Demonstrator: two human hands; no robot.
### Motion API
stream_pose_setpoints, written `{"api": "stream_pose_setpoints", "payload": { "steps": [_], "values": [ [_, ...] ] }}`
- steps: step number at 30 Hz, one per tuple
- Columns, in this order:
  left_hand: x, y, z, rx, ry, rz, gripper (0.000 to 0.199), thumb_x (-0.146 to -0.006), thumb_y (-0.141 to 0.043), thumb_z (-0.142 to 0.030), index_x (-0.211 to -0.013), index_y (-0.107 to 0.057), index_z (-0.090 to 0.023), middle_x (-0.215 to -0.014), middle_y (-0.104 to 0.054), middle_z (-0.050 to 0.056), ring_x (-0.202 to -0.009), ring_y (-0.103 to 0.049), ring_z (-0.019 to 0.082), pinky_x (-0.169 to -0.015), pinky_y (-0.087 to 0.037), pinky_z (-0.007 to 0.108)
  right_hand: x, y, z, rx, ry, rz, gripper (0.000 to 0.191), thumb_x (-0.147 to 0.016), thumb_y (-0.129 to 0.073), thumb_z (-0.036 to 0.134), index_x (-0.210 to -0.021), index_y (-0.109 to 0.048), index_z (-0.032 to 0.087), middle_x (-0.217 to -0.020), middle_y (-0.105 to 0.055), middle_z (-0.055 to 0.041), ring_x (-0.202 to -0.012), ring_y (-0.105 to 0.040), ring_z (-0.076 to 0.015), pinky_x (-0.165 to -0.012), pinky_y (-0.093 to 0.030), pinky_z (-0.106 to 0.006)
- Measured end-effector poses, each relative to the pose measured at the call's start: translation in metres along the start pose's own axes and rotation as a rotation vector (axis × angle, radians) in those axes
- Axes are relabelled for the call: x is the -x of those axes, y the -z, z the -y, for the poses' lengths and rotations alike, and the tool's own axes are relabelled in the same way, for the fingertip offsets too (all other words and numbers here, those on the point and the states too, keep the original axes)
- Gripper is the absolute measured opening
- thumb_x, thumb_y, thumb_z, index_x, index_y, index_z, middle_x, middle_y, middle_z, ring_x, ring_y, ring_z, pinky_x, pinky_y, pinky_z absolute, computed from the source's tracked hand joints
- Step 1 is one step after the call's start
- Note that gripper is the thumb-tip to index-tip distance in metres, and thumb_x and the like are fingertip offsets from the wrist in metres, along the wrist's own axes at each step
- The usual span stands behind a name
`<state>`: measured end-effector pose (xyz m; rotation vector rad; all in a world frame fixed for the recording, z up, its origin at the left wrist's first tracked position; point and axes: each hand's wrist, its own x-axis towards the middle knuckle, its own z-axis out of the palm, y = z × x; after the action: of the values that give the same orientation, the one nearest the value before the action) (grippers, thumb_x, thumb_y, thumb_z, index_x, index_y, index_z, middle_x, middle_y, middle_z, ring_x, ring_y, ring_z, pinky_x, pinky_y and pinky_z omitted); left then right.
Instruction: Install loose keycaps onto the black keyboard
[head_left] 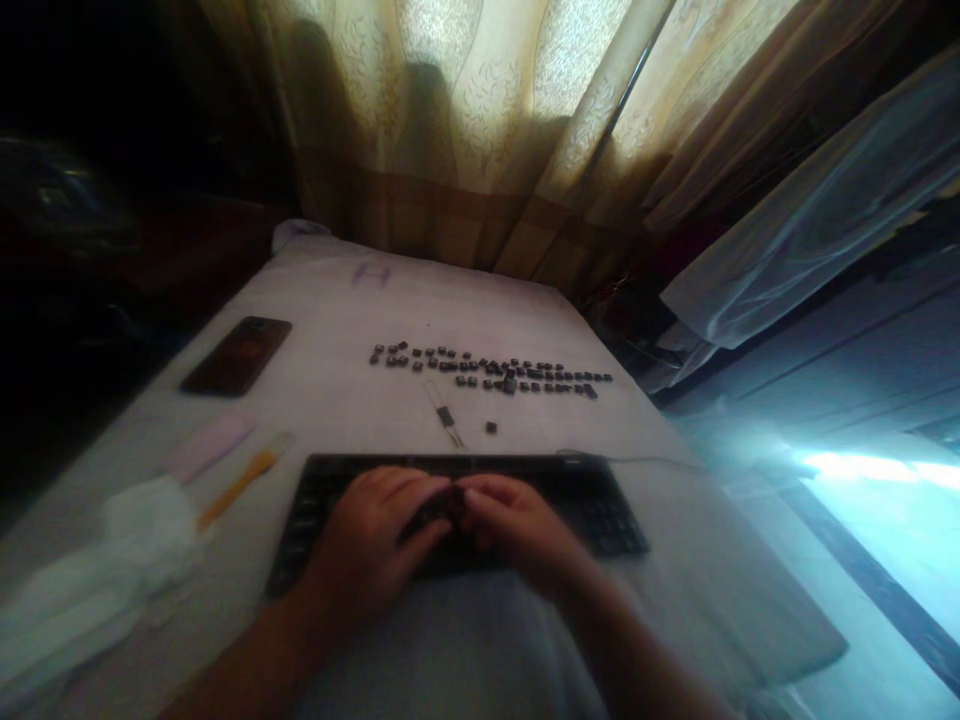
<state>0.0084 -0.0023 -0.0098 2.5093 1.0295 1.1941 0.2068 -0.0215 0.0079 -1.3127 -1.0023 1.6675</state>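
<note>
A black keyboard (600,500) lies across the near part of a cloth-covered table. Over its left half rests my left hand (379,525), fingers bent, the thumb and index finger reaching toward the middle. My right hand (510,515) is at the keyboard's middle with its fingertips pinched together, close to the left fingertips. A small dark thing seems to be between the fingertips, too blurred to name. Beyond the keyboard lie a single loose keycap (491,427) and a small puller tool with wire loops (445,416). Several black keycaps (534,374) are spread in rough rows farther back.
At the left are a phone (238,356), a pink block (208,445), an orange-handled brush (236,488) and crumpled white cloth (112,560). A cable (652,461) runs right from the keyboard. Curtains (480,120) hang behind the table (375,315).
</note>
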Motion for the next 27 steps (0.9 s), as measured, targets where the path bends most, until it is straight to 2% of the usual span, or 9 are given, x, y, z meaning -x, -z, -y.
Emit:
{"api": "stream_pose_setpoints", "payload": {
  "steps": [5, 16, 23, 27],
  "values": [
    [-0.001, 0.001, -0.003, 0.02, 0.02, -0.035, 0.018, -0.089, -0.063, -0.025, -0.106, -0.063, -0.02, -0.094, -0.072, 0.005, -0.086, -0.067, 0.02, -0.078, -0.053, 0.035, 0.001, -0.007, 0.003, -0.011, -0.013, 0.025, 0.042, -0.07, -0.079, 0.051, -0.094, -0.073, 0.017, -0.066, -0.06, 0.001, -0.058, -0.051, -0.0101, -0.053, -0.037, -0.023],
    [-0.003, 0.003, -0.004, 0.205, 0.121, -0.006, 0.013, -0.087, -0.063, -0.023, -0.1, -0.064, -0.021, -0.092, -0.072, 0.002, -0.084, -0.067, 0.017, -0.076, -0.053, 0.031, 0.004, -0.014, 0.007, 0.056, -0.001, 0.0, 0.037, -0.073, -0.076, 0.048, -0.093, -0.066, 0.019, -0.063, -0.056, 0.0042, -0.054, -0.048, -0.0085, -0.051, -0.037, -0.022],
    [-0.005, 0.005, -0.009, 0.314, 0.308, 0.114, 0.013, -0.085, -0.061, -0.029, -0.094, -0.068, -0.022, -0.088, -0.072, 0.004, -0.079, -0.066, 0.017, -0.072, -0.052, 0.031, 0.007, -0.016, 0.007, 0.089, 0.044, -0.044, 0.034, -0.075, -0.072, 0.048, -0.092, -0.064, 0.02, -0.061, -0.055, 0.0045, -0.053, -0.048, -0.0092, -0.051, -0.037, -0.022],
    [-0.009, 0.006, -0.012, 0.439, 0.464, 0.208, 0.017, -0.083, -0.059, -0.033, -0.091, -0.069, -0.021, -0.084, -0.071, 0.003, -0.076, -0.066, 0.017, -0.069, -0.052, 0.03, 0.007, -0.016, 0.004, 0.134, 0.071, -0.053, 0.032, -0.077, -0.069, 0.049, -0.091, -0.062, 0.02, -0.061, -0.055, 0.0041, -0.054, -0.05, -0.0103, -0.05, -0.038, -0.022]
  ]
}}
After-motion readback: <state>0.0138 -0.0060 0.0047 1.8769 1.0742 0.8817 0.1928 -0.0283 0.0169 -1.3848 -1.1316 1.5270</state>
